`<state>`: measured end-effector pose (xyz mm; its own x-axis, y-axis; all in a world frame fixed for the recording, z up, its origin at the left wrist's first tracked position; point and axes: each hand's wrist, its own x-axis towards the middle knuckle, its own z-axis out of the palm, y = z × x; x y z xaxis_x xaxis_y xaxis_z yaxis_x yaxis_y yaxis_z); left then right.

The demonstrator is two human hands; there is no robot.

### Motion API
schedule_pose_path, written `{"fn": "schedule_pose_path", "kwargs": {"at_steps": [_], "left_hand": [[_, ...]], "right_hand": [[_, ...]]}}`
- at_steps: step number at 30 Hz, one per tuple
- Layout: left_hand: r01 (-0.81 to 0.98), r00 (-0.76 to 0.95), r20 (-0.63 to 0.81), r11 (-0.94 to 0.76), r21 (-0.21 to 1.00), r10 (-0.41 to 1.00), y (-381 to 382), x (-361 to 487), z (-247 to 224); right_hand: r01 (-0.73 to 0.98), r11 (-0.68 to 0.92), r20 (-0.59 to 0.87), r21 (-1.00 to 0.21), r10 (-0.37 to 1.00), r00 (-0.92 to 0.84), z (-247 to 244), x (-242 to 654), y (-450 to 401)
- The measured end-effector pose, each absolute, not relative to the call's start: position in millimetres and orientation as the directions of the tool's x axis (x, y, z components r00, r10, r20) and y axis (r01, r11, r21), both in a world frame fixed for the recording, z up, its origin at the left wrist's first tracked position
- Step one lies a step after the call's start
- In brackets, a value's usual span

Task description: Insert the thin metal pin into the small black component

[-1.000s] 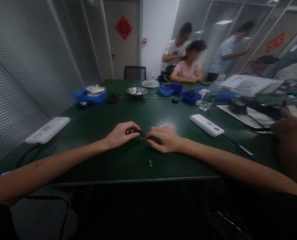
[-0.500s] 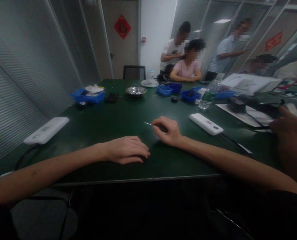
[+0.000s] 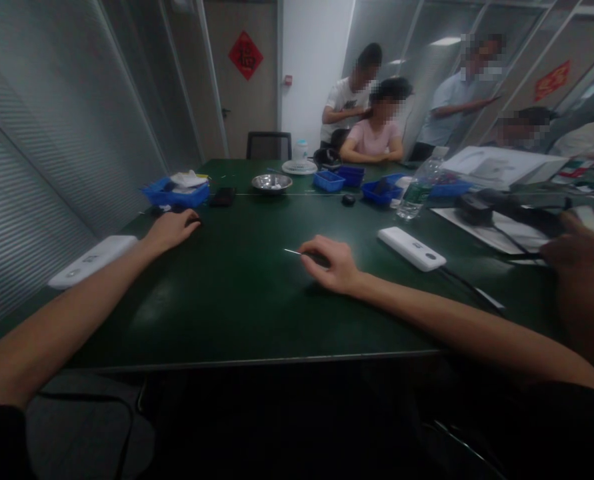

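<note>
Thin-shafted tool (image 3: 292,251), possibly a screwdriver, is being held in the right hand (image 3: 333,260) over the middle of the table (image 3: 227,300). Its bright metal shaft is being pointed out past the thumb and forefinger to the person's left, while its darker rear part is being mostly hidden by the curled fingers. The long axis is being carried nearly crosswise, roughly parallel to the near table edge, with the tip being angled slightly away from the person. Whether the table is being touched by the tip cannot be told.

The right hand is being closed narrowly around the tool and is by far the nearer one to it. The left hand (image 3: 171,230) is being held well apart, farther forward and to the left, just short of a blue tray (image 3: 177,197). A small dark shape (image 3: 195,221) is being shown at its fingertips, but whether it is being gripped cannot be told.

Beyond the shaft tip, a metal bowl (image 3: 264,189) is being supported near the table's middle. The right forearm is being flanked on its far side by a white box-shaped device (image 3: 411,249), behind which a clear plastic bottle (image 3: 419,190) is being stood.
</note>
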<state>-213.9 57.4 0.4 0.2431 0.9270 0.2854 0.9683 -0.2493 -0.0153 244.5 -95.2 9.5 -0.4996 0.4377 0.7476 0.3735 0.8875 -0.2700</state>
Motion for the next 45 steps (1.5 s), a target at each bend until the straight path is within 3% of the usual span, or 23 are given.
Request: {"fn": "schedule_pose_path", "kwargs": {"at_steps": [3, 6, 14, 24, 34, 37, 41, 45], "left_hand": [[0.976, 0.216, 0.267, -0.200, -0.088, 0.939, 56.9, -225.1, 4.8], [0.984, 0.174, 0.272, -0.158, -0.080, 0.946, 59.5, -233.8, 8.6], [0.953, 0.105, 0.188, -0.153, 0.263, 0.977, 80.5, -263.8, 3.2], [0.972, 0.026, 0.152, -0.061, 0.225, 0.988, 75.3, -263.7, 12.8], [0.965, 0.045, 0.245, -0.105, 0.239, 0.969, 69.3, -252.4, 16.3], [0.948, 0.006, 0.292, -0.099, 0.304, 0.956, 72.4, -249.0, 15.1], [0.906, -0.015, 0.252, -0.094, 0.413, 0.967, 75.1, -242.4, 12.8], [0.898, -0.014, 0.232, -0.090, 0.430, 0.973, 72.8, -235.9, 11.1]], "right_hand": [[0.378, 0.886, 0.737, -0.270, 0.443, -0.511, 9.2, 244.5, -95.2], [0.378, 0.885, 0.730, -0.272, 0.445, -0.518, 9.3, 244.5, -94.9], [0.381, 0.884, 0.723, -0.270, 0.448, -0.527, 8.2, 244.8, -94.0], [0.389, 0.880, 0.712, -0.272, 0.456, -0.534, 8.9, 244.3, -94.4], [0.396, 0.873, 0.695, -0.285, 0.472, -0.542, 10.3, 243.9, -95.9], [0.394, 0.880, 0.704, -0.266, 0.457, -0.544, 9.5, 243.9, -95.4], [0.396, 0.878, 0.706, -0.269, 0.459, -0.539, 8.7, 243.7, -95.3], [0.395, 0.880, 0.700, -0.264, 0.457, -0.549, 9.4, 243.6, -95.7]]}}
